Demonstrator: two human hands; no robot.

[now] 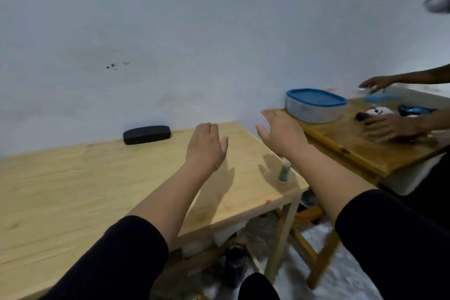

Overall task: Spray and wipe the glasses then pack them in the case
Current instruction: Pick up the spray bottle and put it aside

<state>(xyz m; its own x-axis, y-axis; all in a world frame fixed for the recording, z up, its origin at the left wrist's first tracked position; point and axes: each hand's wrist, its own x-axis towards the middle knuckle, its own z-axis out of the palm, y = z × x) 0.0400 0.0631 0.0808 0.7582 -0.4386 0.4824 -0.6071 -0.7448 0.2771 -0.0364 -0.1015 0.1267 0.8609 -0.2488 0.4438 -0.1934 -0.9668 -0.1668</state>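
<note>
Two hands raised over the wooden table [73, 192], both empty: left hand [207, 146] and right hand [282, 131] palm-down, fingers straight and relaxed, gripping nothing. Task looks barely begun. Closed black case [146, 134] lies at the table's far edge against the wall; small spray bottle [285, 171] stands near the right edge, under the right forearm. Glasses not in view, perhaps inside the case. Next move likely calls for reaching forward to the case.

Empty hands [207, 146] above wooden table [73, 190]
</note>
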